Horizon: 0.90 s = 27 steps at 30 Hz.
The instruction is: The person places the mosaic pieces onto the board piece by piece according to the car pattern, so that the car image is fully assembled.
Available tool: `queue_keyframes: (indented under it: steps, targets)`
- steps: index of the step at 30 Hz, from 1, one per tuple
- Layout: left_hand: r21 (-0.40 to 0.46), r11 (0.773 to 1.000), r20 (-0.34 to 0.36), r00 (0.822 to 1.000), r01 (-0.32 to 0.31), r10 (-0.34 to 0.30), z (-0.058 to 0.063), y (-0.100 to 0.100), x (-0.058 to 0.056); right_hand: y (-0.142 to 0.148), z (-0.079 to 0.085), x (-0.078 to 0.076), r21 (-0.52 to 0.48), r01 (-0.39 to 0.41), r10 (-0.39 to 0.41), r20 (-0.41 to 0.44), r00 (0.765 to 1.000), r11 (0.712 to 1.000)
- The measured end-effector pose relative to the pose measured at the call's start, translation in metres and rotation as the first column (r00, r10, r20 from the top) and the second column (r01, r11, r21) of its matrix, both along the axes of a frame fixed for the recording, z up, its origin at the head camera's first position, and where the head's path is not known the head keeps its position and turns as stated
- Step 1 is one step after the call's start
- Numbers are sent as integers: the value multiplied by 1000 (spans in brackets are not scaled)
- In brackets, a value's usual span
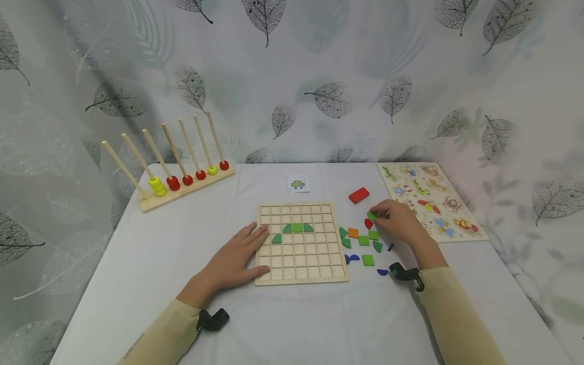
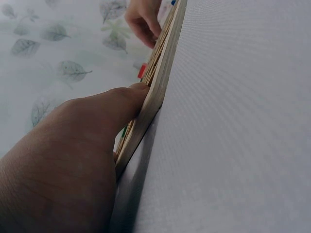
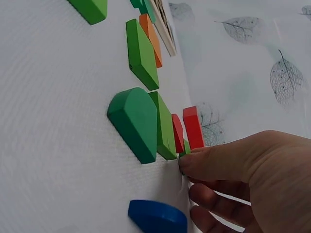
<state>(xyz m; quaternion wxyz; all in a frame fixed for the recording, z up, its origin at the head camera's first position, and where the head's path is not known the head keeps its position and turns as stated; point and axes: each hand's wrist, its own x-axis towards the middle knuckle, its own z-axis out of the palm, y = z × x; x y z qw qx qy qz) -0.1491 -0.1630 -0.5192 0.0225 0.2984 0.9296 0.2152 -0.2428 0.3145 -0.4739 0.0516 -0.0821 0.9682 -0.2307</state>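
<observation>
My left hand (image 1: pixel 231 259) rests at the left edge of a wooden grid board (image 1: pixel 302 274), fingers spread over its rim; the left wrist view shows the thumb (image 2: pixel 127 99) on the edge. In the board's cells sit a light green square (image 1: pixel 298 227) between two dark green quarter-rounds (image 1: pixel 287 229), and another dark green quarter-round (image 1: pixel 277 239) lower left. To the right of the board, my right hand (image 1: pixel 398 221) pinches a light green block (image 1: pixel 371 216) between thumb and fingers. Just below it lies a red curved piece (image 1: pixel 368 223).
Loose green squares (image 1: pixel 368 260), dark green pieces (image 1: pixel 377 246), an orange square (image 1: pixel 353 232) and blue half-rounds (image 1: pixel 382 272) lie right of the board. Behind are a picture card (image 1: pixel 298 184), a red block (image 1: pixel 359 195), a peg stand (image 1: pixel 191 188) with beads and an animal puzzle (image 1: pixel 431 195).
</observation>
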Motion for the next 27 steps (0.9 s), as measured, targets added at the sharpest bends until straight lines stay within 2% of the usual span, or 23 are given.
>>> queue_keyframes:
  steps: [11, 17, 27]
  targets:
    - [-2, 1000, 11, 1000, -2, 2, 1, 0, 0, 1, -2, -3, 0, 4, -4, 23, 1000, 1000]
    - [-1, 1000, 4, 1000, 1, -1, 3, 1, 1, 1, -3, -4, 7, -8, 8, 8, 1000, 1000]
    - [-8, 1000, 8, 1000, -5, 5, 3, 1, 1, -4, 9, 1, -9, -35, 34, -25, 999, 999]
